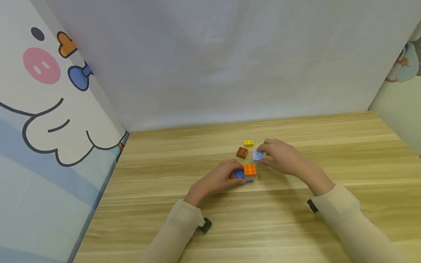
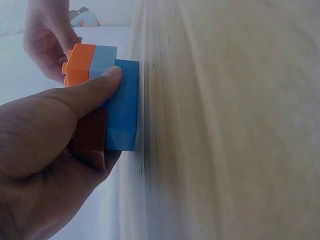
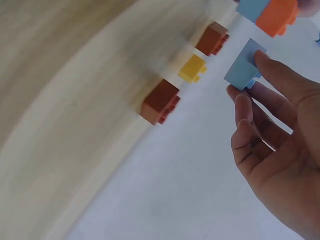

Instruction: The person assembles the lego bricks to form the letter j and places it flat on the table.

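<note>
My left hand (image 1: 218, 178) grips a stack of toy building bricks by its sides. In the left wrist view the stack has a long blue brick (image 2: 124, 107) at the bottom, with a brown brick (image 2: 90, 137) on one end. On its other end sits a light blue brick (image 2: 103, 59), topped by an orange brick (image 2: 80, 64). My right hand (image 1: 285, 157) pinches another light blue brick (image 3: 244, 65) between thumb and fingers, just beyond the stack and to its right. Its studs face up in the head view. The left palm hides part of the stack.
A loose brown brick (image 1: 242, 152) and a small yellow brick (image 1: 249, 143) lie on the wooden table (image 1: 158, 175) beyond the stack. Another brown brick (image 3: 160, 102) shows in the right wrist view. A pale curtain (image 1: 223, 65) stands behind the table.
</note>
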`<state>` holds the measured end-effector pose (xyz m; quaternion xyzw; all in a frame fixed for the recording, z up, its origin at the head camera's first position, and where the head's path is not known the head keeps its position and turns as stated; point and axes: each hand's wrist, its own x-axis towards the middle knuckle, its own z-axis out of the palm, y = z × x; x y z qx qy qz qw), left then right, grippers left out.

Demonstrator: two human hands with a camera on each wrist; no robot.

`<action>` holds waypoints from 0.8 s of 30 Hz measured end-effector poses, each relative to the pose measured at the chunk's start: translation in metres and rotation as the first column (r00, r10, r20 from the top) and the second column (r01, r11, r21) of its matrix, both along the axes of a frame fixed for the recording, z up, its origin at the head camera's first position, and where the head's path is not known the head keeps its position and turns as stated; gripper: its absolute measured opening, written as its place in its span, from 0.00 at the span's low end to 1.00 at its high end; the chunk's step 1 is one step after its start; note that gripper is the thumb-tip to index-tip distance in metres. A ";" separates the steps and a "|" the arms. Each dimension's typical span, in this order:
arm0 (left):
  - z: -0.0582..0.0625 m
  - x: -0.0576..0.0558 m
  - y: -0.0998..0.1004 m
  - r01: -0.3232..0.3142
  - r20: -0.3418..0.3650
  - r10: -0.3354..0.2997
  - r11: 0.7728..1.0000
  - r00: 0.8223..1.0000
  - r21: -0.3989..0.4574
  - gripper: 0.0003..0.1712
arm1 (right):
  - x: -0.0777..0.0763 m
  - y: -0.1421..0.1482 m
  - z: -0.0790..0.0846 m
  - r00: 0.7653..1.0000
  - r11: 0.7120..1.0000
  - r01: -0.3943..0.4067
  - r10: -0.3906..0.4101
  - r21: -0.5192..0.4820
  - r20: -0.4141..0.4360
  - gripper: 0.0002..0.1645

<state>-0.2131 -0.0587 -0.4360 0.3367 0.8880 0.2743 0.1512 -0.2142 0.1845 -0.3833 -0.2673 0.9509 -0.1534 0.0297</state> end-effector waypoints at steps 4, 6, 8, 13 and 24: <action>-0.001 -0.001 0.000 0.009 -0.011 -0.009 1.000 1.000 0.005 0.25 | 0.006 -0.002 0.011 0.999 1.000 -0.028 0.027 -0.014 -0.019 0.20; -0.001 -0.001 0.000 0.013 -0.018 -0.013 1.000 1.000 0.005 0.25 | 0.009 -0.003 0.016 0.999 0.999 -0.040 0.040 -0.025 -0.016 0.20; -0.002 -0.002 0.000 0.016 -0.021 -0.016 1.000 1.000 0.010 0.25 | 0.012 -0.005 0.021 0.999 0.998 -0.053 0.053 -0.036 -0.005 0.19; -0.002 -0.002 0.000 0.022 -0.023 -0.021 0.999 1.000 0.030 0.24 | 0.019 -0.012 0.030 0.993 0.993 -0.107 0.109 -0.049 0.035 0.18; 0.001 0.000 -0.002 0.042 -0.037 -0.041 0.998 0.998 0.044 0.23 | 0.020 -0.015 0.025 0.981 0.982 -0.188 0.189 -0.029 0.052 0.18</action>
